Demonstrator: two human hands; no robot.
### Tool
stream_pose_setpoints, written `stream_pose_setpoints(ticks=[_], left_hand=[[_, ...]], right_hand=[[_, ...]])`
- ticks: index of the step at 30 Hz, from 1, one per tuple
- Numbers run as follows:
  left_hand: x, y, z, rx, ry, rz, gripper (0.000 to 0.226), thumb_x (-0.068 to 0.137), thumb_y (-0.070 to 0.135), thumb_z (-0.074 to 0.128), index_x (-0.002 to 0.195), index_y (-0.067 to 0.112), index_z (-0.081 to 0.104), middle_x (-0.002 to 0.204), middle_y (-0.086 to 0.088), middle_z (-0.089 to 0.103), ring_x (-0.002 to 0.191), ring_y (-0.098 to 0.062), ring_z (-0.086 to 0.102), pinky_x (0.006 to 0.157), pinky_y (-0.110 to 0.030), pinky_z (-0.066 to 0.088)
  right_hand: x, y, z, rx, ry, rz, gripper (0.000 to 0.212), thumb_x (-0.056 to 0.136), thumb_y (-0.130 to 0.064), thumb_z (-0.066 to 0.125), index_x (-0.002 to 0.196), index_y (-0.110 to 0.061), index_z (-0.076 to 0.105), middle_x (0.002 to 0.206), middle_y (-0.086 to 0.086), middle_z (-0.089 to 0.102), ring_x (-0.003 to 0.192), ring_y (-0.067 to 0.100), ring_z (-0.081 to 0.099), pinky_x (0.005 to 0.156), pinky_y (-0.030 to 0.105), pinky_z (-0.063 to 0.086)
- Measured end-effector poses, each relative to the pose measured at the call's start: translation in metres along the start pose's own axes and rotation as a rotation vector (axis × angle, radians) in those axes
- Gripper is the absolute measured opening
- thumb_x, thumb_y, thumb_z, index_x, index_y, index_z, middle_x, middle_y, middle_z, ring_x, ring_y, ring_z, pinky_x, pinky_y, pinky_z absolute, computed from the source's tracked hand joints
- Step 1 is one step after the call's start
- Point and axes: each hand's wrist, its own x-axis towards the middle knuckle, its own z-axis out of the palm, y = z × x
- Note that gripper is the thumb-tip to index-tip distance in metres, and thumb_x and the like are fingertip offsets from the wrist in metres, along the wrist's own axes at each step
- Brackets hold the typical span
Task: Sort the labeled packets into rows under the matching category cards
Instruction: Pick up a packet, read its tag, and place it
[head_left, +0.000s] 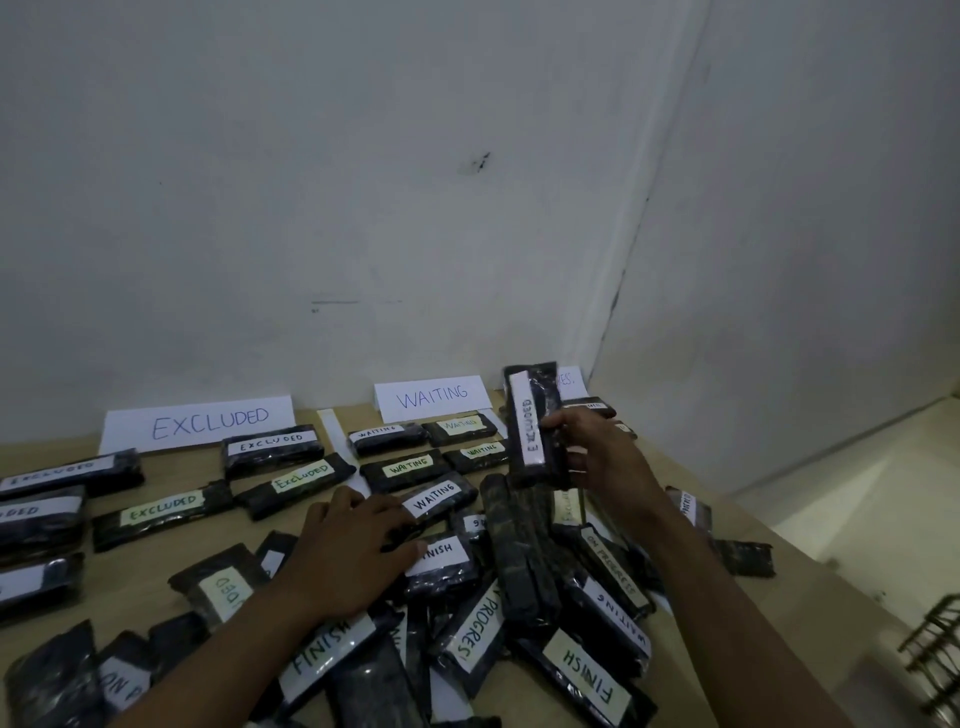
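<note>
Fingers (563, 425) of right hand (602, 457) grip a glossy black packet (530, 415) (labelled EXCLUDED); left hand (358, 545) flat.

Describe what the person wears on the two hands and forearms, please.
Nothing worn shows. The left hand and the right hand have no gloves. The left forearm and the right forearm are bare to the frame edge: no sleeve, watch or bracelet visible.

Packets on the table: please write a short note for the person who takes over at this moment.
Right hand grips an EXCLUDED packet, lifted upright. Left hand rests flat on the mixed pile.
Done: rows lie under the EXCLUDED card and the WAITING card.
To do: place the held packet under EXCLUDED; sort the pile's FINISH, ON PROGRESS and WAITING packets. A third card is partly hidden.
</note>
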Motion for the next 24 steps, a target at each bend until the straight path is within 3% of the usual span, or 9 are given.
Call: stream_pose_setpoints(ticks=[1, 3, 5, 7, 11, 14, 16, 20, 24], left_hand=[[0.000, 0.000, 0.000, 0.005, -0.005, -0.002, 0.066, 0.081, 0.076, 0.019, 0.132, 0.044, 0.047, 0.145, 0.023, 0.035, 0.122, -0.011, 0.026, 0.094, -0.031, 0.018], [0.000, 0.001, -0.001, 0.008, -0.002, -0.007, 0.049, 0.092, 0.066, 0.030, 0.132, 0.043, 0.047, 0.144, 0.022, 0.036, 0.122, -0.012, 0.027, 0.094, -0.032, 0.018], [-0.001, 0.001, -0.002, 0.002, 0.005, -0.009, 0.046, 0.093, 0.063, 0.033, 0.131, 0.043, 0.048, 0.143, 0.022, 0.038, 0.122, -0.013, 0.028, 0.095, -0.033, 0.018], [-0.002, 0.001, -0.002, -0.009, 0.011, -0.004, 0.048, 0.092, 0.064, 0.031, 0.131, 0.042, 0.049, 0.142, 0.021, 0.040, 0.122, -0.013, 0.029, 0.097, -0.034, 0.019], [-0.002, 0.001, -0.001, -0.027, 0.003, -0.007, 0.056, 0.085, 0.067, 0.026, 0.129, 0.042, 0.050, 0.141, 0.019, 0.041, 0.123, -0.015, 0.029, 0.099, -0.035, 0.020], [-0.003, 0.000, -0.001, -0.048, 0.025, -0.007, 0.050, 0.088, 0.065, 0.032, 0.128, 0.042, 0.052, 0.140, 0.020, 0.043, 0.121, -0.014, 0.031, 0.099, -0.036, 0.022], [-0.004, 0.002, -0.003, -0.076, 0.045, -0.005, 0.040, 0.091, 0.061, 0.040, 0.123, 0.042, 0.055, 0.134, 0.020, 0.047, 0.117, -0.013, 0.034, 0.099, -0.035, 0.024], [-0.005, 0.009, -0.014, -0.230, 0.187, -0.018, 0.022, 0.087, 0.048, 0.058, 0.101, 0.036, 0.070, 0.100, 0.016, 0.066, 0.090, -0.004, 0.053, 0.086, -0.030, 0.041], [-0.010, 0.014, -0.025, -0.594, 0.241, -0.100, 0.008, 0.088, 0.029, 0.065, 0.090, 0.026, 0.072, 0.088, 0.012, 0.070, 0.076, 0.002, 0.062, 0.069, -0.016, 0.045]], right_hand=[[-0.002, 0.001, 0.005, 0.006, -0.002, -0.007, 0.028, 0.081, -0.035, 0.061, 0.093, -0.010, 0.062, 0.095, 0.017, 0.066, 0.079, 0.027, 0.063, 0.066, 0.037, 0.052], [-0.002, 0.004, 0.011, 0.029, 0.002, -0.054, 0.024, 0.074, -0.009, 0.074, 0.086, -0.008, 0.053, 0.089, 0.011, 0.066, 0.077, 0.024, 0.061, 0.061, 0.032, 0.054], [-0.003, 0.006, 0.016, 0.011, -0.016, -0.074, 0.034, 0.072, 0.015, 0.069, 0.083, -0.009, 0.048, 0.086, 0.005, 0.069, 0.076, 0.022, 0.063, 0.059, 0.028, 0.055], [-0.004, 0.005, 0.018, 0.001, -0.022, -0.067, 0.040, 0.070, 0.021, 0.067, 0.084, -0.010, 0.045, 0.087, 0.003, 0.069, 0.078, 0.021, 0.066, 0.059, 0.027, 0.054], [-0.011, -0.001, 0.022, -0.018, -0.032, -0.045, 0.072, 0.064, 0.022, 0.072, 0.116, -0.019, 0.046, 0.108, 0.009, 0.065, 0.093, 0.026, 0.067, 0.064, 0.034, 0.057], [-0.014, -0.004, 0.023, -0.025, -0.044, 0.000, 0.106, 0.063, 0.023, 0.072, 0.139, -0.039, 0.033, 0.114, -0.002, 0.061, 0.093, 0.015, 0.069, 0.068, 0.040, 0.058], [-0.017, -0.007, 0.025, 0.007, -0.053, 0.024, 0.095, 0.069, 0.016, 0.071, 0.137, -0.041, 0.039, 0.112, 0.005, 0.064, 0.090, 0.019, 0.070, 0.069, 0.040, 0.058], [-0.020, -0.012, 0.039, 0.174, -0.009, 0.080, 0.050, 0.083, 0.004, 0.063, 0.126, -0.020, 0.054, 0.109, 0.020, 0.068, 0.076, 0.022, 0.070, 0.058, 0.028, 0.055], [-0.014, -0.006, 0.054, 0.255, 0.014, 0.111, 0.059, 0.082, 0.005, 0.064, 0.131, -0.025, 0.049, 0.106, 0.015, 0.071, 0.089, 0.029, 0.070, 0.071, 0.038, 0.057]])
